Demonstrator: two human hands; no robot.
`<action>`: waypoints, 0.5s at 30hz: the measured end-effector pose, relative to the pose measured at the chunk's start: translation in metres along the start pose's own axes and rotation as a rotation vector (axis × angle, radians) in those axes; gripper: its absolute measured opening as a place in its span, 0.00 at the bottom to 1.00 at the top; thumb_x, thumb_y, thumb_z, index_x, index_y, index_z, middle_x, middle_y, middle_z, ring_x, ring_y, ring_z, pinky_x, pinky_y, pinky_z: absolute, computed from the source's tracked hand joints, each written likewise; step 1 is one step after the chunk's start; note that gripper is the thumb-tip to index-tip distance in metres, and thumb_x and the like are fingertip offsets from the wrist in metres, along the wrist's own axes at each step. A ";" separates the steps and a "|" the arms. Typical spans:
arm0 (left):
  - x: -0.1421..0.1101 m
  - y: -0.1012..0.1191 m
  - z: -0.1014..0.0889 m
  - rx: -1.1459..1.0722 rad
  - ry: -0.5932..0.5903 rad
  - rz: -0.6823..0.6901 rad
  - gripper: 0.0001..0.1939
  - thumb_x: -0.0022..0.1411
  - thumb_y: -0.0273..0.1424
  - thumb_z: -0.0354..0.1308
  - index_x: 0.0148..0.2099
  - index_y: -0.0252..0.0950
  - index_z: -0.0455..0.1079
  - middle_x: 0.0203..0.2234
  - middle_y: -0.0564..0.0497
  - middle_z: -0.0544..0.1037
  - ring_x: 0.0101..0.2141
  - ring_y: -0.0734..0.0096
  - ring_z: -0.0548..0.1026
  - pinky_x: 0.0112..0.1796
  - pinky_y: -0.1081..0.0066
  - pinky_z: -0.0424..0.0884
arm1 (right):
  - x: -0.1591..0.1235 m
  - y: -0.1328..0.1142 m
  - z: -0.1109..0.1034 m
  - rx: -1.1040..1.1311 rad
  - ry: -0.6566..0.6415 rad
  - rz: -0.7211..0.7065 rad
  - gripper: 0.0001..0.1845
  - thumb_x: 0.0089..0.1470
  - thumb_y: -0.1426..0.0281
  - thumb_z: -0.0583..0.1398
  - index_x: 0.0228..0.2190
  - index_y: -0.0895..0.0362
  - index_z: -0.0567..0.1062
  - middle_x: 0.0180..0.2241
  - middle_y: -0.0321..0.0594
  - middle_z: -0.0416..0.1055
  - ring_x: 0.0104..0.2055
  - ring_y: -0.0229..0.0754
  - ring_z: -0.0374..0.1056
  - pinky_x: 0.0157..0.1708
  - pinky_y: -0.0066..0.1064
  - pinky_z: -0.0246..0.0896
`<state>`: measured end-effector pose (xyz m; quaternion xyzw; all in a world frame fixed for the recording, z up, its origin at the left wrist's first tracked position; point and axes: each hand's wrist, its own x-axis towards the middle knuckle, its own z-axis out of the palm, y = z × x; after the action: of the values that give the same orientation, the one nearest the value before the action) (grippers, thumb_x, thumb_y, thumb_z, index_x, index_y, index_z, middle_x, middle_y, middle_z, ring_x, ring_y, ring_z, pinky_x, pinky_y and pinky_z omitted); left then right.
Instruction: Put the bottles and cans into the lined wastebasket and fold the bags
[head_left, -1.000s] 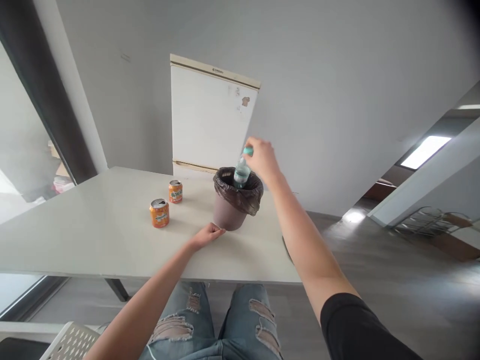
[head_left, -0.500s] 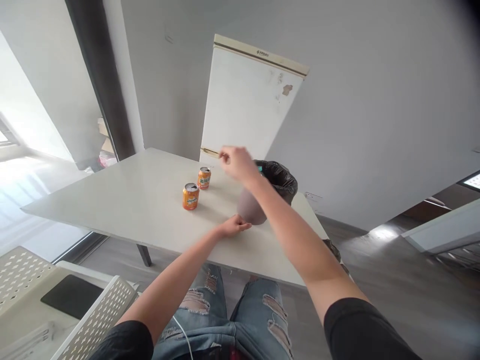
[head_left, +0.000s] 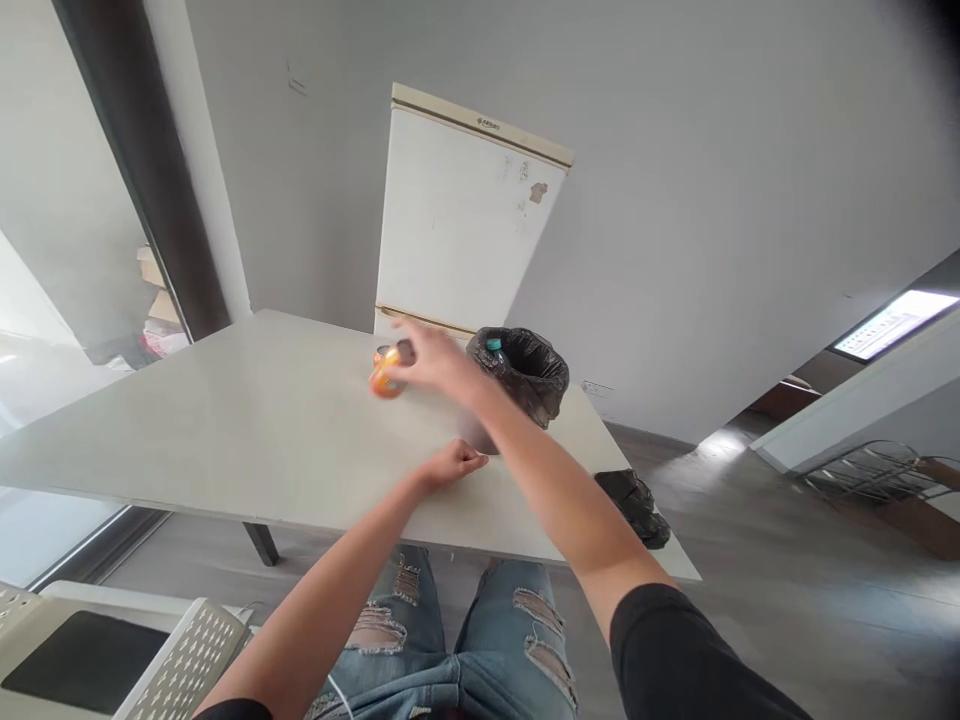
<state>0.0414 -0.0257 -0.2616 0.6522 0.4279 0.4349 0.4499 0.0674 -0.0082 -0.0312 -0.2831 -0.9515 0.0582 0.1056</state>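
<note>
Currently: orange can (head_left: 385, 380), tilted, grasped by right hand (head_left: 441, 366), left of lined bin (head_left: 474, 434); second can (head_left: 378, 356) behind, partly hidden; left hand (head_left: 450, 463) clenched on desk (head_left: 225, 430); teal-capped bottle (head_left: 494, 345) inside bin.

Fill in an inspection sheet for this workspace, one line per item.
Surface: pale table; no spills seen.
Job's things: one orange can held tilted and motion-blurred; a second can partly hidden behind it; bin with a black liner over its rim, green-capped bottle inside.
Clutter: crumpled black plastic near the table's right edge.
Hands: right hand grips the orange can; left hand curled at the bin's foot, contact unclear.
Cables: white cable by the person's lap.
Surroundings: white fridge beyond the table; perforated white panels at lower left.
</note>
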 end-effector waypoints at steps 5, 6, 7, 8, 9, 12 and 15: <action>0.002 -0.002 0.000 0.040 -0.104 -0.029 0.34 0.65 0.55 0.60 0.22 0.42 0.45 0.18 0.58 0.46 0.23 0.78 0.45 0.28 0.65 0.44 | -0.081 0.068 -0.101 -0.127 0.553 0.318 0.35 0.68 0.56 0.59 0.70 0.51 0.57 0.59 0.50 0.74 0.56 0.53 0.74 0.52 0.39 0.70; 0.002 -0.001 0.001 0.051 -0.105 -0.040 0.35 0.64 0.58 0.59 0.22 0.42 0.45 0.18 0.58 0.46 0.23 0.78 0.45 0.28 0.65 0.43 | -0.091 0.081 -0.109 -0.142 0.581 0.374 0.35 0.66 0.58 0.61 0.69 0.51 0.59 0.58 0.51 0.75 0.56 0.54 0.74 0.52 0.41 0.70; 0.002 0.000 0.001 0.060 -0.104 -0.051 0.36 0.63 0.61 0.58 0.22 0.42 0.45 0.18 0.59 0.46 0.22 0.78 0.44 0.27 0.66 0.42 | -0.099 0.093 -0.112 -0.141 0.554 0.423 0.35 0.64 0.59 0.63 0.67 0.52 0.61 0.57 0.52 0.75 0.56 0.56 0.74 0.53 0.42 0.69; 0.003 0.001 0.001 0.068 -0.101 -0.060 0.37 0.62 0.64 0.57 0.22 0.42 0.45 0.18 0.59 0.46 0.22 0.78 0.44 0.27 0.66 0.42 | -0.103 0.104 -0.111 -0.127 0.482 0.465 0.36 0.62 0.60 0.66 0.66 0.52 0.64 0.57 0.53 0.76 0.56 0.57 0.73 0.53 0.44 0.70; 0.003 0.002 0.001 0.075 -0.097 -0.067 0.38 0.61 0.66 0.56 0.22 0.42 0.45 0.17 0.60 0.46 0.22 0.78 0.44 0.27 0.66 0.41 | -0.105 0.113 -0.107 -0.107 0.390 0.494 0.37 0.59 0.59 0.69 0.65 0.53 0.66 0.57 0.54 0.76 0.56 0.59 0.73 0.53 0.45 0.70; 0.005 0.003 0.002 0.077 -0.092 -0.077 0.39 0.61 0.69 0.54 0.22 0.42 0.45 0.17 0.60 0.46 0.22 0.79 0.44 0.26 0.67 0.41 | -0.098 0.125 -0.088 -0.072 0.294 0.477 0.35 0.58 0.59 0.71 0.62 0.56 0.70 0.59 0.57 0.75 0.60 0.62 0.71 0.56 0.48 0.69; 0.007 0.000 0.002 0.062 -0.093 -0.073 0.39 0.62 0.67 0.55 0.22 0.42 0.46 0.17 0.59 0.47 0.21 0.79 0.44 0.26 0.67 0.41 | -0.080 0.110 -0.070 -0.065 0.523 0.339 0.19 0.65 0.67 0.63 0.56 0.56 0.73 0.54 0.52 0.78 0.56 0.57 0.73 0.55 0.46 0.68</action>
<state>0.0446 -0.0200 -0.2604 0.6693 0.4434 0.3736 0.4645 0.2078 0.0430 0.0044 -0.4466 -0.8325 -0.0304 0.3264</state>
